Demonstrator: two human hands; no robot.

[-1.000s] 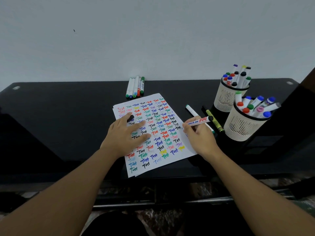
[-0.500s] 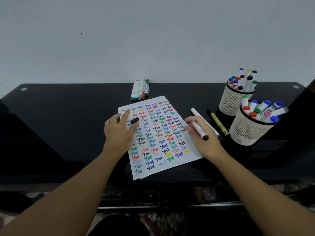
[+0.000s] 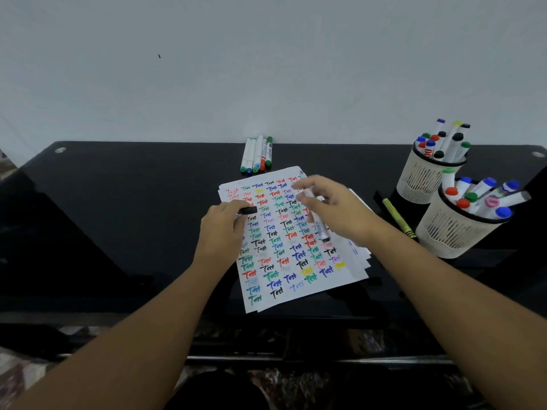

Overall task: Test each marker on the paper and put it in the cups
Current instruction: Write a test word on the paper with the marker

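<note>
A black cap point(image 3: 248, 210) is pinched in the left hand point(image 3: 222, 229); a blurred white marker point(image 3: 316, 220) is gripped in the right hand point(image 3: 337, 211), over the paper point(image 3: 296, 279). Recapping is judged next: cap and tip should be aligned squarely. Ribbed mesh cups point(image 3: 450, 232) stand right on the glossy table point(image 3: 118, 202).

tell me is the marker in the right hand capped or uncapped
Uncapped: the left hand pinches a black cap, apart from the marker that the right hand holds over the paper.
</note>
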